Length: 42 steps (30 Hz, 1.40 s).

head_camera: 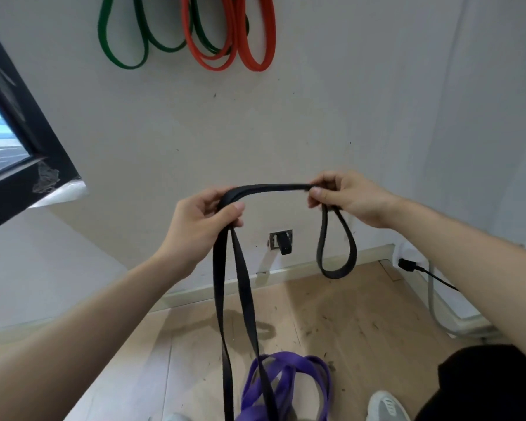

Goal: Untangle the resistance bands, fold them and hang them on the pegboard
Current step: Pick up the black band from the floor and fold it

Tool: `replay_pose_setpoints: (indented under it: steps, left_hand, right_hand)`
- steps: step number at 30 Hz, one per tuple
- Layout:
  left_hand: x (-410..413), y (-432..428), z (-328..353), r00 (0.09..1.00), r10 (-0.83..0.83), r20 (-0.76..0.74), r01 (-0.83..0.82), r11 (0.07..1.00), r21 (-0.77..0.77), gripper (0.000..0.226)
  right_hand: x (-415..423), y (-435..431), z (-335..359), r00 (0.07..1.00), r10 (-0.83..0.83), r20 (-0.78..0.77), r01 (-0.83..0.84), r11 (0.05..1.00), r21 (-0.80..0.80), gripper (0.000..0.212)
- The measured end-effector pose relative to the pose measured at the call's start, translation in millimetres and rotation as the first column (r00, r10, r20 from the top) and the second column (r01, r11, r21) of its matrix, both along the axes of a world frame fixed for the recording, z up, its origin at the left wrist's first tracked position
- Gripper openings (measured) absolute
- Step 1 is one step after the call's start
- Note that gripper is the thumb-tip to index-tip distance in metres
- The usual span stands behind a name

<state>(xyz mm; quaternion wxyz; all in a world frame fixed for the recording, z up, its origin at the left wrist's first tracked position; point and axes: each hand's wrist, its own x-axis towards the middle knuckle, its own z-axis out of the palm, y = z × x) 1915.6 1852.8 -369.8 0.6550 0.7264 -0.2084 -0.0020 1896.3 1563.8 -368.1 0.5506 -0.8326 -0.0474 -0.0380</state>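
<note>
A dark window frame (28, 126) slants across the far left. High on the pale wall a green band (125, 64) hangs in loops, and just to its right an orange-red band (255, 66) hangs the same way, overlapping some of the green (their tops run off the picture, so what holds them cannot be told).

Lower down, the left hand (201, 220) has fingers and thumb curled round the black band (274, 187). The band arches across to the right hand (346, 199), which pinches it between thumb and fingertips. From the left hand two strands drop down in front of the purple band (286, 358), which lies in a loose heap on the wooden floor (346, 314). Between the hands, low on the wall, is a socket (281, 241) with a black plug in it. From the right hand a short loop of the black band hangs free. Farther right a second black plug (407, 265) sits near the skirting, and a pale shoe (386, 405) shows at the bottom.
</note>
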Motion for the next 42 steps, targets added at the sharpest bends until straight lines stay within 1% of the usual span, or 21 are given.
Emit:
replay_pose_setpoints:
  steps: [2,5,7,9,11,13,16,20,23,28,33,35,38,40,42]
  left_hand:
    - [-0.7,-0.5,6.6,0.998,0.047,0.03,-0.045,0.997,-0.057,0.022]
    - [-5.2,-4.8,10.8,0.998,0.052,0.046,-0.048,0.995,-0.089,0.024]
    - [-6.9,-6.7,8.8,0.999,0.019,0.044,-0.016,0.998,-0.069,0.024]
    - [-6.7,-7.4,5.0,0.998,-0.032,0.062,0.033,0.999,-0.006,0.022]
    - [-6.9,-8.6,1.0,0.993,-0.083,0.085,0.077,0.994,0.073,0.022]
    - [-7.5,-10.0,-1.5,0.988,-0.114,0.1,0.102,0.987,0.121,0.023]
    - [-6.7,-7.7,-4.9,0.989,-0.131,0.068,0.121,0.983,0.14,0.023]
    - [-8.3,-6.0,-13.8,0.982,-0.178,-0.056,0.186,0.957,0.223,0.025]
    - [-9.3,-9.5,-17.9,0.974,-0.208,-0.091,0.223,0.951,0.216,0.023]
    - [-11.0,-12.4,-20.6,0.937,-0.302,-0.174,0.332,0.926,0.181,0.021]
    - [-13.6,-16.6,-22.0,0.912,-0.365,-0.189,0.398,0.899,0.182,0.021]
    - [-13.8,-17.6,-20.0,0.92,-0.343,-0.187,0.372,0.916,0.151,0.021]
    - [-11.3,-15.5,-17.1,0.958,-0.249,-0.145,0.265,0.958,0.108,0.028]
    - [-7.6,-11.4,-15.1,0.983,-0.154,-0.103,0.165,0.981,0.103,0.03]
    - [-4.1,-7.0,-10.6,0.995,-0.078,-0.061,0.083,0.993,0.081,0.031]
  right_hand:
    - [-1.2,2.1,-5.3,0.993,0.064,-0.102,-0.072,0.994,-0.082,0.017]
    - [-0.9,14.9,-13.5,0.979,0.132,-0.156,-0.157,0.974,-0.162,0.017]
    - [-1.8,25.7,-16.8,0.969,0.163,-0.184,-0.192,0.97,-0.151,0.022]
    - [-2.0,36.3,-15.6,0.961,0.203,-0.185,-0.22,0.973,-0.071,0.028]
    - [-2.0,47.4,-10.8,0.958,0.25,-0.138,-0.248,0.968,0.034,0.035]
    - [-1.7,56.6,-6.8,0.961,0.265,-0.081,-0.256,0.961,0.106,0.035]
    - [-3.5,64.6,-2.5,0.974,0.225,-0.003,-0.223,0.969,0.101,0.021]
    - [-7.0,67.4,3.9,0.981,0.174,0.088,-0.182,0.979,0.092,0.015]
    - [-7.9,66.3,7.4,0.982,0.143,0.126,-0.156,0.983,0.102,0.015]
    - [-11.2,55.5,18.5,0.979,0.072,0.189,-0.107,0.978,0.181,0.014]
    - [-15.5,43.3,35.2,0.977,0.03,0.209,-0.093,0.951,0.296,0.013]
    - [-15.0,36.0,37.5,0.978,0.009,0.207,-0.077,0.943,0.323,0.012]
    - [-15.0,22.3,34.7,0.988,0.002,0.152,-0.052,0.943,0.33,0.011]
    - [-16.1,13.2,30.4,0.997,0.031,0.077,-0.053,0.953,0.298,0.013]
    - [-17.3,6.9,25.1,0.996,0.086,-0.004,-0.083,0.971,0.226,0.017]
